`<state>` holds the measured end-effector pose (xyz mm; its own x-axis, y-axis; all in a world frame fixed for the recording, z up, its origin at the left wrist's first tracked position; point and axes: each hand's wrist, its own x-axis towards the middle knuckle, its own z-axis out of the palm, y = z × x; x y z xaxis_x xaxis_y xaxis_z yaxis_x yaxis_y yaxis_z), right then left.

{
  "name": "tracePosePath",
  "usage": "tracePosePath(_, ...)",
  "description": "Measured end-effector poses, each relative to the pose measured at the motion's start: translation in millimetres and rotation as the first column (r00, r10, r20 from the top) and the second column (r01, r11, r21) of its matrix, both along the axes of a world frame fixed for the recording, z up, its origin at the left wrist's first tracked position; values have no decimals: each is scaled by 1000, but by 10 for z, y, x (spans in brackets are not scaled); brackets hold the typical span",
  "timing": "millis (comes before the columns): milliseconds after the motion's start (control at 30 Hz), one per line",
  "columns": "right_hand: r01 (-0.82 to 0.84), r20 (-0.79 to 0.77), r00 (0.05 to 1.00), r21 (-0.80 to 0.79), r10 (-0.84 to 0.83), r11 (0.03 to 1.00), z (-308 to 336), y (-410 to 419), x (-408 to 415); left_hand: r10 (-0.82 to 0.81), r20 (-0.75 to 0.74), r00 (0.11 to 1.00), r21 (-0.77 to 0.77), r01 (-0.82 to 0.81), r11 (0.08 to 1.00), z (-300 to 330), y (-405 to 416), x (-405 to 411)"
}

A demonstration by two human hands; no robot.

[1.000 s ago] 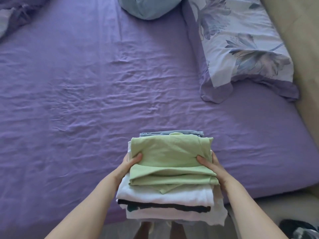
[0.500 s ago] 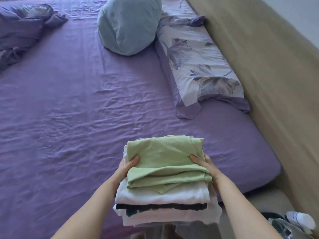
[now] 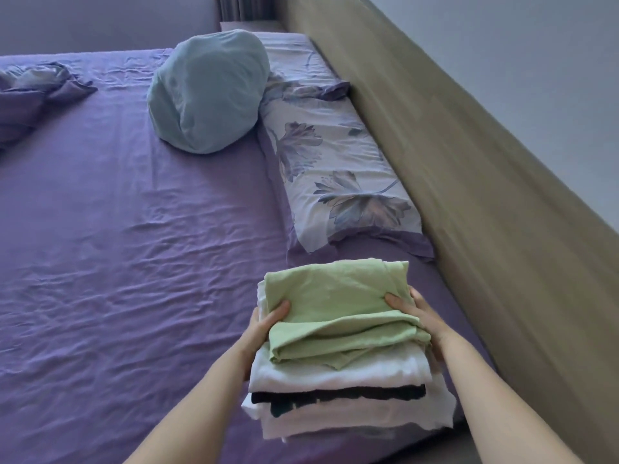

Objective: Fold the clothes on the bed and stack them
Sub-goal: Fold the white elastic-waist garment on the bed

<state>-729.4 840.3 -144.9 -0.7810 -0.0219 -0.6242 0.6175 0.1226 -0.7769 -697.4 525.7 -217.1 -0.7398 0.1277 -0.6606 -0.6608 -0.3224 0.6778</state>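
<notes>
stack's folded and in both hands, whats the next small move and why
Probably lower the stack of folded clothes onto the purple sheet just below it, then let go. The left hand and right hand grip its two sides with thumbs on the green top piece, and no loose clothes show near the stack, so setting it down looks like what is left.

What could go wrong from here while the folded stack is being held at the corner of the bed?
The left hand and right hand grip only the sides of the stack, so lower layers could sag or slip out. The green top piece lies loosely folded and may slide or unfold.
</notes>
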Motion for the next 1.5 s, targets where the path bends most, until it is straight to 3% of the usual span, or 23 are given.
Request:
tracePosePath(133,10,-41,999,22,-9,1000,-156,372,-244,21,-33,999,-15,-21,1000,-173,426,-260)
tracePosePath(367,15,-20,1000,20,-15,1000,-585,765,-477,45,35,998,-4,-45,999,-526,785,-443)
tracePosePath(567,-5,-15,1000,34,5,999,-894,802,-562,70,51,996,-137,-63,989,-676,852,-512)
tracePosePath(700,-108,-6,994,149,111,983,-842,796,-676,-27,101,995,-320,58,946,-516,865,-571)
tracePosePath(767,-231,14,970,361,242,904,-717,791,-740,-113,109,988,-592,156,791,-333,859,-600)
tracePosePath(833,-309,8,924,606,383,733,-531,726,-790,-258,54,965,-870,173,462,-126,865,-615)
tracePosePath(900,-262,-55,857,810,513,524,-399,537,-809,-474,-45,879,-987,33,155,56,960,-624)
tracePosePath(933,-174,-120,821,878,558,445,-280,428,-773,-596,-104,796,-995,-80,66,169,1030,-644)
tracePosePath(1000,-84,-217,702,920,678,382,-244,152,-702,-746,-199,636,-973,-219,73,249,1215,-638)
tracePosePath(1067,-141,-197,596,929,779,343,-240,-83,-612,-846,-189,499,-977,-184,110,311,1391,-606)
tracePosePath(1167,-271,-8,563,943,826,194,-445,-223,-414,-847,-99,523,-988,-155,20,157,1471,-435)
tracePosePath(1267,-269,97,583,960,807,80,-659,-134,-118,-843,-1,538,-992,-108,-67,-26,1414,-214)
tracePosePath(1367,-150,28,613,985,790,81,-748,-76,65,-874,21,485,-993,-91,-75,-173,1374,-139)
tracePosePath(1500,-97,-16,601,991,799,93,-897,-50,73,-867,4,497,-996,-74,-47,-339,1411,-121)
